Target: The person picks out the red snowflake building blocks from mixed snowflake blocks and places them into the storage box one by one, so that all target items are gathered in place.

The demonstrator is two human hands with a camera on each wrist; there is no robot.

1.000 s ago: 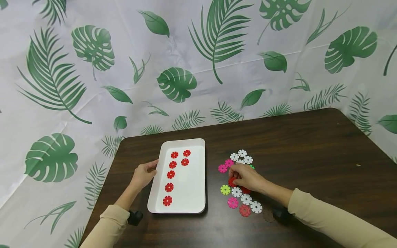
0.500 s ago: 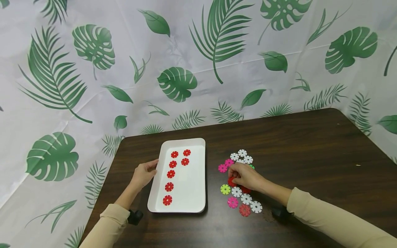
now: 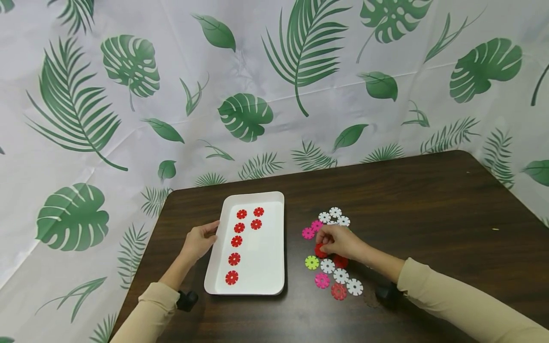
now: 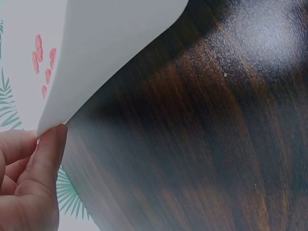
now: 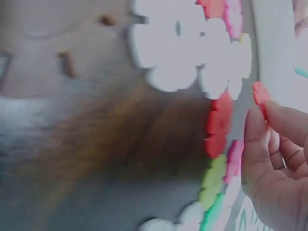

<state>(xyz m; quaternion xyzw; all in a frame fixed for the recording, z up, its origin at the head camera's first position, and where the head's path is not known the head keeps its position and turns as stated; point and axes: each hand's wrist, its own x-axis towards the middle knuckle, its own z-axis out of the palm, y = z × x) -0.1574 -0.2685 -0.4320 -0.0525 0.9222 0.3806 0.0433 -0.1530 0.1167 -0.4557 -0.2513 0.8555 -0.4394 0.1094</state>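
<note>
A white tray [image 3: 266,267] holds several red notched plastic discs [image 3: 236,241], five in a left column and two beside it. My left hand [image 3: 199,243] grips the tray's left rim; the left wrist view shows thumb and fingertips [image 4: 60,132] pinching its edge. To the tray's right, my right hand [image 3: 343,242] pinches a red interlocking disc [image 5: 260,94] between thumb and index finger, over the loose discs. Another red disc [image 3: 340,262] lies partly under that hand. Part of the group behind the hand is hidden.
Loose white discs [image 3: 340,276], pink discs [image 3: 322,280], a lime disc [image 3: 311,262] and a paler red disc [image 3: 338,291] lie around the right hand on the dark wooden table [image 3: 429,205]. A leaf-patterned cloth [image 3: 171,71] hangs behind the table's far edge.
My right hand has shifted very slightly with the pinched red disc, baring more of the red disc beneath it. The left hand and tray have stayed put.
</note>
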